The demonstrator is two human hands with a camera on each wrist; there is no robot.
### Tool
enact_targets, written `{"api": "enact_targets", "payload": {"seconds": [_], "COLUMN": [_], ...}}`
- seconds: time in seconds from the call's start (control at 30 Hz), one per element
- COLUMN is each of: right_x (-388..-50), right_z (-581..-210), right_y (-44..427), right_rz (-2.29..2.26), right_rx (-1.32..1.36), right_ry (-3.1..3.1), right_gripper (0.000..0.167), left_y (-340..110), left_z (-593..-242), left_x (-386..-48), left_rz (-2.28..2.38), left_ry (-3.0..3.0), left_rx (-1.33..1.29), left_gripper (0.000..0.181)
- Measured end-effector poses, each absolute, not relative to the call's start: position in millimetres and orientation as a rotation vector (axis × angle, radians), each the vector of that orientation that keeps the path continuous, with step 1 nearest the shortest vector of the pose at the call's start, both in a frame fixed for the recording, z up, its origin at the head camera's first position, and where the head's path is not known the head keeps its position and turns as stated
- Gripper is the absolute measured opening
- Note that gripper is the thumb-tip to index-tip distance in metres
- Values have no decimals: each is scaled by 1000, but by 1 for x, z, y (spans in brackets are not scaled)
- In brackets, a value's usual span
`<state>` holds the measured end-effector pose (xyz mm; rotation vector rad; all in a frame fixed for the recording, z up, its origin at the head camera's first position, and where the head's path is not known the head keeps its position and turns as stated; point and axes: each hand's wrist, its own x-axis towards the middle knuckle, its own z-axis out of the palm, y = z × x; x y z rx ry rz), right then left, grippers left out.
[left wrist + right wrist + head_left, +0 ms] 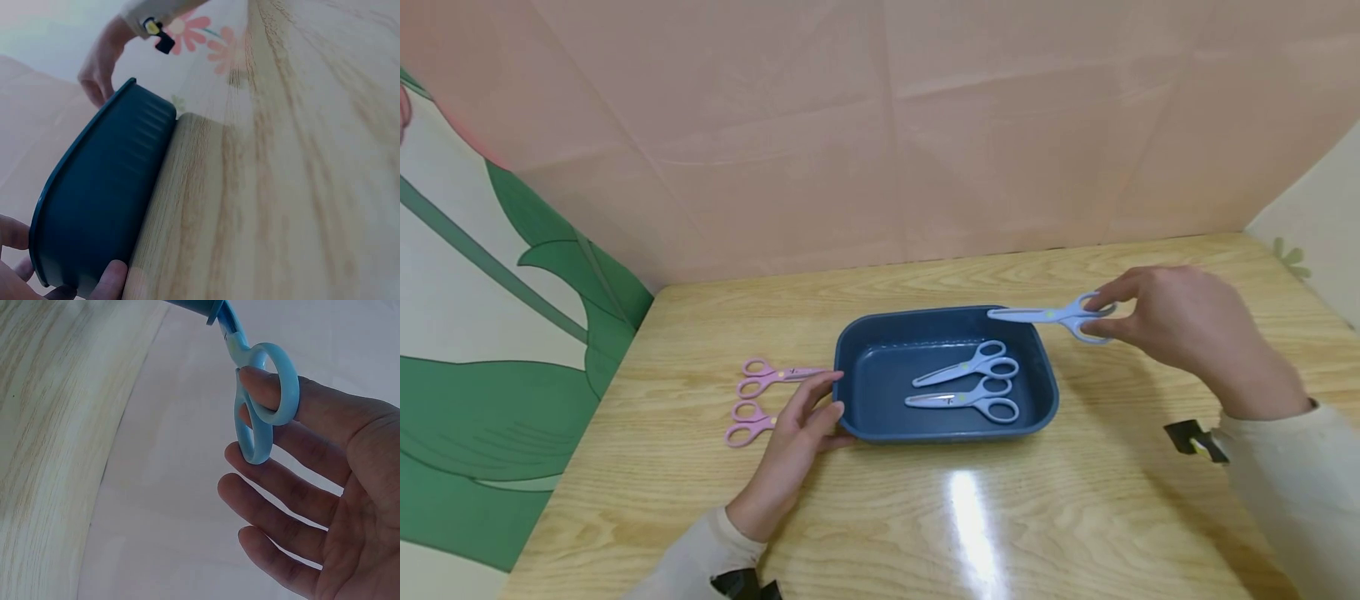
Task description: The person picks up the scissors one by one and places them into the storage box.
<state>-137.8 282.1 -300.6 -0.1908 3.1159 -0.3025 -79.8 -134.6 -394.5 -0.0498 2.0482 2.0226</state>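
We've got a pale wood-grain table [880, 517] – glossy, with a bright glare streak [972, 525] on the near side. Directly on it: a dark blue tray [925, 437], flat on its base, and left of that one pink scissors [780, 376] plus a second pink pair [767, 422] – partly covered, blades we can't make out.

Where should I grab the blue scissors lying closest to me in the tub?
Probably by the handle loops, coming down from above on the right. The nearest blue scissors lie flat in the tub, loops toward its right wall, blades pointing left, so you'd meet handles first. Go gently: the other blue pair lies close behind.
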Motion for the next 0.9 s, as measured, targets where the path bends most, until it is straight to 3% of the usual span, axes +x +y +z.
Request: {"api": "enact_targets", "payload": {"seconds": [0.9], "right_x": [-137], "right_z": [-306], "right_y": [274], "right_rz": [-293], "right_rx": [-309], "right_ry": [3137], "right_gripper": [28], "left_y": [-135], "left_z": [-394], "left_x": [-79], "left_rz": [2023], "left_ry": [2044], "left_rx": [-45], "left_gripper": [43]}}
